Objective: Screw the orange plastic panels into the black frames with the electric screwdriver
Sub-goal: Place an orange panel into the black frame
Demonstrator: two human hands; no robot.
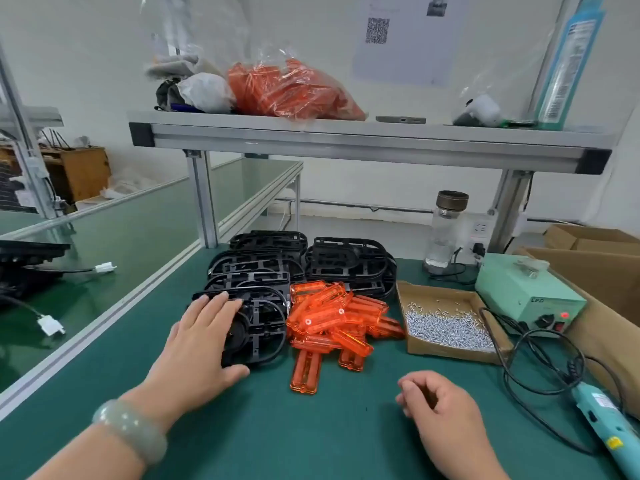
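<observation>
Black frames [349, 265] stand stacked at the back of the green tabletop [311, 431]. The left hand [204, 332] lies flat on the nearest frame [263, 327], fingers straight, grip open. Orange panels [332, 320] are heaped just beside it. The right hand [440, 407] hovers loosely curled and, as far as I can tell, holds nothing. Near the right edge lies the electric screwdriver [602, 420], untouched. The frame should be drawn forward onto bare mat and seated flat before any panel goes in.
</observation>
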